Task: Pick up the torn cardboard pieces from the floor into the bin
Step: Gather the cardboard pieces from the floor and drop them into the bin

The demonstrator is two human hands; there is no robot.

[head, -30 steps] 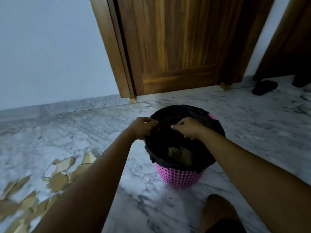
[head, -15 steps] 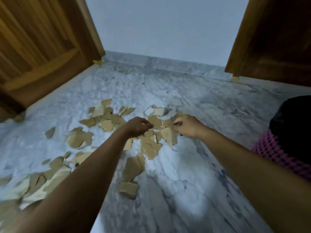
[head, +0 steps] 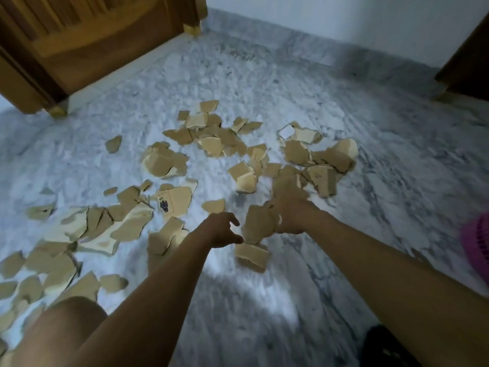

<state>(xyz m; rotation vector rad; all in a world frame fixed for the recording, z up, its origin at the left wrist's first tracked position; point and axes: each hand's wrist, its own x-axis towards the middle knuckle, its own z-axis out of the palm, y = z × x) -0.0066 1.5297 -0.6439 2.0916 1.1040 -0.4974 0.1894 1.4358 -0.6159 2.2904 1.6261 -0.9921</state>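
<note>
Several torn brown cardboard pieces (head: pixel 169 162) lie scattered over the grey marble floor (head: pixel 370 154), from the middle to the left edge. My right hand (head: pixel 295 211), blurred, grips one larger cardboard piece (head: pixel 258 223) by its right edge, just above the floor. My left hand (head: pixel 223 231) hovers right beside that piece with thumb and fingers spread, holding nothing. Another ribbed piece (head: pixel 251 254) lies flat just below the held one. Only a pink sliver of the bin (head: pixel 477 242) shows at the right edge.
A wooden door (head: pixel 92 38) stands at the upper left and a second wooden frame (head: pixel 465 67) at the upper right, with a white wall between. My bare knee (head: pixel 60 332) is at the lower left. A dark object (head: pixel 383 348) sits at the bottom right.
My view swung from the bin to the cardboard pile. Both hands left the bin's rim and came down to the floor; my right hand took hold of a piece and my left hand opened.
</note>
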